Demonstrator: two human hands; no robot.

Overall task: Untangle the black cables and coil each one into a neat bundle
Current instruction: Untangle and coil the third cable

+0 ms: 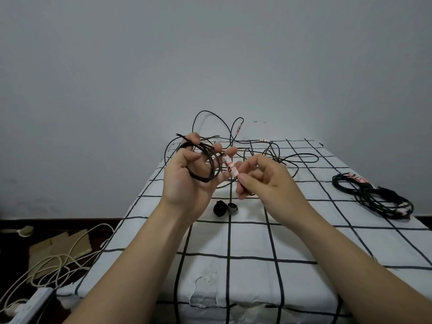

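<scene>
The left hand (187, 181) holds the coil (201, 180) open on spread fingers and thumb, while the right hand (264, 181), at three o'clock, pinches its taped end (230, 167).

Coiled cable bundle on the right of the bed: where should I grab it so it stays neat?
Grab the coiled cable bundle at its middle, where the loops cross and bunch together, coming straight down from above. It lies flat on the checked sheet, so pinching one outer loop would probably let the rest sag open.
</scene>
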